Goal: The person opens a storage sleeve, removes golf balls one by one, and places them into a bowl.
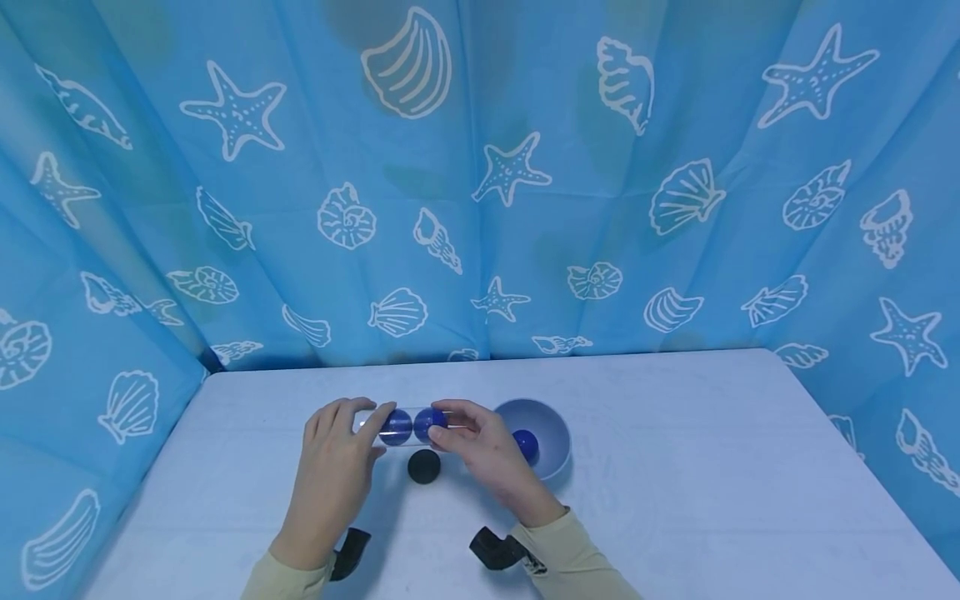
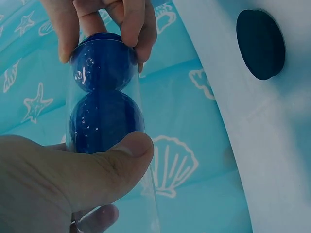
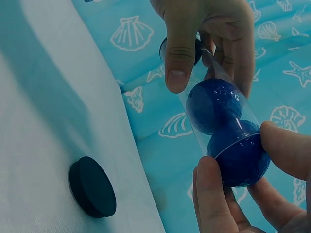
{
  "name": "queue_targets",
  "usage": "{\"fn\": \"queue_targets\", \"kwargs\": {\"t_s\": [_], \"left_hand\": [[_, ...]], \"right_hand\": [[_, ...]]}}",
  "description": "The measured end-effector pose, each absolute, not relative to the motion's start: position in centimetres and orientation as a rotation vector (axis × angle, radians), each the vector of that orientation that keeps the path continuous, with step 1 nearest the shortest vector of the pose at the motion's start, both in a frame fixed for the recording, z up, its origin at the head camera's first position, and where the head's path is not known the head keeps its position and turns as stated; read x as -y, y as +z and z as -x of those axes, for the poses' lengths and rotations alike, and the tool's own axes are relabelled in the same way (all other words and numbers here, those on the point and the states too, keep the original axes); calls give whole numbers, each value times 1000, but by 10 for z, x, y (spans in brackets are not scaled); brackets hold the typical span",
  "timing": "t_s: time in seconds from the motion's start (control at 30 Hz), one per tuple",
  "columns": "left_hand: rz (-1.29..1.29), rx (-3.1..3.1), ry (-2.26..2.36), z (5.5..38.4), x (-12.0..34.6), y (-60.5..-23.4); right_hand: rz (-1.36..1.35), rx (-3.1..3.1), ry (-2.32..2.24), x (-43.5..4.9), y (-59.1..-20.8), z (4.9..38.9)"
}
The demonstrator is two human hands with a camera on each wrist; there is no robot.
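Note:
Held level above the table is a clear tube (image 2: 149, 208) with two dark blue balls at its right end. My left hand (image 1: 335, 454) grips the tube around its left part, thumb along the near side. One ball (image 3: 214, 106) lies wholly inside; the outer ball (image 3: 243, 162) sits partly out of the open end, the tube's rim crossing it. My right hand (image 1: 483, 446) pinches that outer ball at the rim with thumb and fingers. A dark cap (image 3: 198, 51) shows at the tube's far end, partly hidden by the left hand.
A round black lid (image 1: 424, 467) lies on the white table (image 1: 712, 467) below the tube. Right behind the right hand stands a grey-blue bowl (image 1: 557, 429) with a blue ball (image 1: 527, 447) in it. A blue shell-print curtain (image 1: 480, 242) closes off the back and sides.

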State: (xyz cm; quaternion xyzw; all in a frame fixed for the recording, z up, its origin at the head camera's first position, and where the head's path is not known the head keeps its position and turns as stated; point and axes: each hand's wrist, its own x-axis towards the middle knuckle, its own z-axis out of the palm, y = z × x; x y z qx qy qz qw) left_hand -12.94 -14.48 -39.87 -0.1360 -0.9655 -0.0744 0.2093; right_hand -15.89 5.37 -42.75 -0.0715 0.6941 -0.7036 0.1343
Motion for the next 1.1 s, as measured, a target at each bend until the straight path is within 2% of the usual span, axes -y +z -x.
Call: {"fn": "queue_targets", "kwargs": {"t_s": [1.1], "left_hand": [[381,2668,-265,131,144,-404]], "right_hand": [[167,-2067,-2054,-60,-427,162]]}}
